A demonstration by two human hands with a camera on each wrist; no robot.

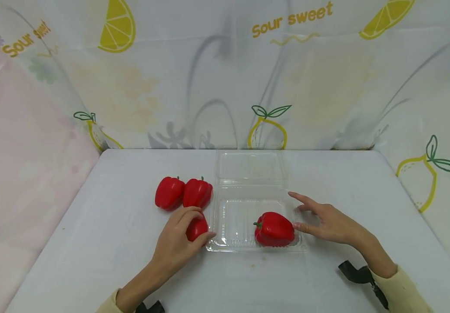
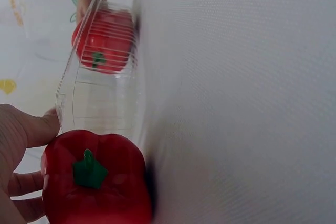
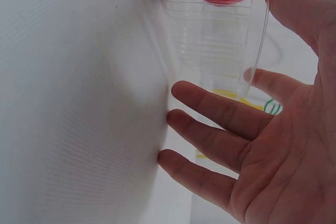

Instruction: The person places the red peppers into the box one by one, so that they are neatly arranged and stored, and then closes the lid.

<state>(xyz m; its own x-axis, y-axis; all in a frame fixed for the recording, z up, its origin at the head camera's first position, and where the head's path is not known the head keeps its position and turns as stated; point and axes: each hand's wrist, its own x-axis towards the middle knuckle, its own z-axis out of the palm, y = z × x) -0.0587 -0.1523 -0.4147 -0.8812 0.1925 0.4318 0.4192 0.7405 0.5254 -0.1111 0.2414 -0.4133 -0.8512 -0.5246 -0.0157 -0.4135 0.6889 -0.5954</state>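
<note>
A clear plastic clamshell container lies with its lid laid back. Inside its right part, a red bell pepper rests on its side, green stem facing left. My left hand curls its fingers and thumb round another red bell pepper on the table, just left of the container; the thumb tip reaches the container's rim. At the right rim, my right hand has its fingers spread and holds nothing. In the right wrist view, the thumb and index tip of that hand are at the rim.
Two more red bell peppers, one to the left and one beside it, sit behind my left hand. The white table meets a printed cloth backdrop at the back, with cloth on both sides.
</note>
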